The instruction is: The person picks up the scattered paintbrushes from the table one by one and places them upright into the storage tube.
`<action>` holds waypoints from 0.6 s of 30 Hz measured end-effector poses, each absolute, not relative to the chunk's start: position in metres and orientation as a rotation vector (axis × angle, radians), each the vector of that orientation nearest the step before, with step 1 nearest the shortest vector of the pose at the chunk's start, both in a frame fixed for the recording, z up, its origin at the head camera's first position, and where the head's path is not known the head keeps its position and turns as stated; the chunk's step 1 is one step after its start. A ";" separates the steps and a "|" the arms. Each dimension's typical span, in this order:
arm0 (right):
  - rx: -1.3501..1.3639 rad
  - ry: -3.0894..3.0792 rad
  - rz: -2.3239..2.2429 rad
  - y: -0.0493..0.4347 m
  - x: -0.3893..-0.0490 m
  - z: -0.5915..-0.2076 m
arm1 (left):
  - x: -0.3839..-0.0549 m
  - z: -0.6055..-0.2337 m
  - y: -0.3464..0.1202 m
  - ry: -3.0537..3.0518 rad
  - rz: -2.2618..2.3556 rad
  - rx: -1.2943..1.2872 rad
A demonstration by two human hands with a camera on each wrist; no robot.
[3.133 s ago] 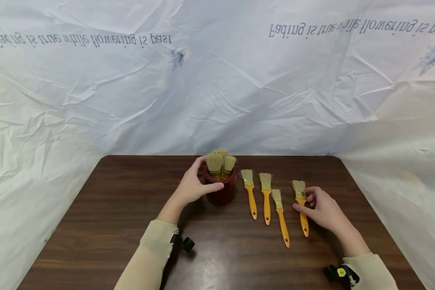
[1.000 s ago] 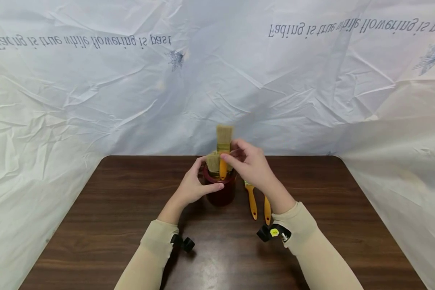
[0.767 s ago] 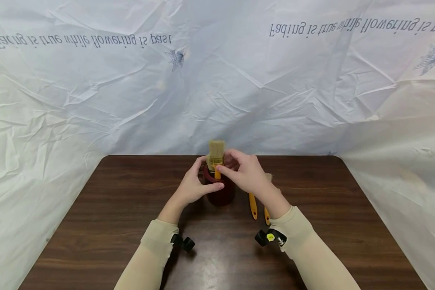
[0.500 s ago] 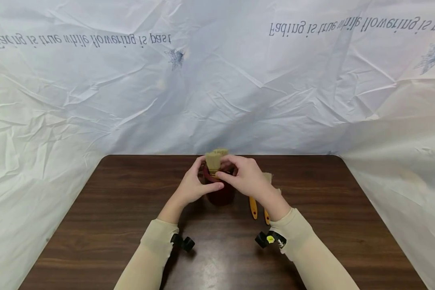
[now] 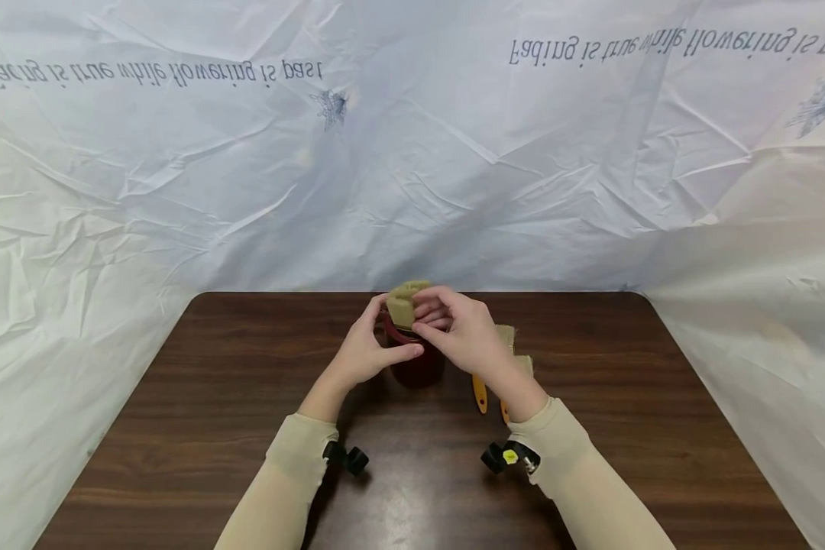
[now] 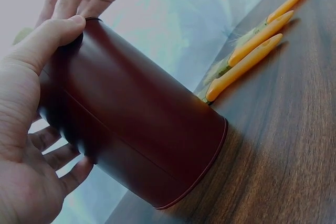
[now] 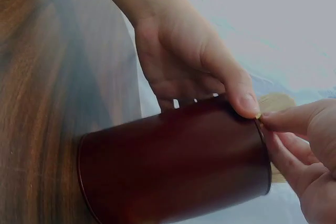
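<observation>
A dark red cylindrical pot (image 5: 418, 372) stands near the back of the table with bristle-up paintbrushes (image 5: 415, 287) in it. My left hand (image 5: 366, 350) holds the pot from the left, thumb near the rim and fingers round the far side, as the left wrist view also shows. At the mouth of the pot, my right hand (image 5: 466, 333) pinches a flat paintbrush (image 5: 400, 312) low, near its metal band. This brush stands bristles up and leans left, its handle hidden inside the pot. In the right wrist view, the right thumb tip is right at the pot's rim (image 7: 268, 169).
Right of the pot, three paintbrushes with orange handles (image 6: 244, 69) lie on the brown wooden table (image 5: 247, 397), partly covered by my right forearm in the head view. A wrinkled white sheet (image 5: 412, 176) with printed lettering hangs behind the table.
The right hand took the rightmost brush from the table, carried it left over the pot and lowered it handle first into it. Since then the brush has tilted left. The left hand stayed on the pot.
</observation>
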State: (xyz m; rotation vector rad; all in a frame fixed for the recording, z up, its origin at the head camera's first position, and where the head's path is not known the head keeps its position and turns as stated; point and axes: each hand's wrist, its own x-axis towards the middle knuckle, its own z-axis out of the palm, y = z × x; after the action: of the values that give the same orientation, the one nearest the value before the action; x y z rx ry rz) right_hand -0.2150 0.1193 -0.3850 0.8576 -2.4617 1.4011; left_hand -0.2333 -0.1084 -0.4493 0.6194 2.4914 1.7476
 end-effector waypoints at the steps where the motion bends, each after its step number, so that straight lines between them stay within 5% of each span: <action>1: 0.868 -2.454 1.414 0.118 -0.215 -0.386 | -0.233 -0.449 -0.109 2.490 1.750 0.621; 18: 0.807 -2.439 1.304 0.134 -0.210 -0.387 | -0.232 -0.447 -0.108 2.509 1.718 0.571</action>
State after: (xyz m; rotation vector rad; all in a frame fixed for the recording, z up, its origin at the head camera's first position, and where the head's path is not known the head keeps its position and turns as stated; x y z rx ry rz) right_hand -0.2103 0.1345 -0.3868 0.8068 -2.4387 1.3045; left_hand -0.2324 -0.1078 -0.4470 0.5705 2.5089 1.7181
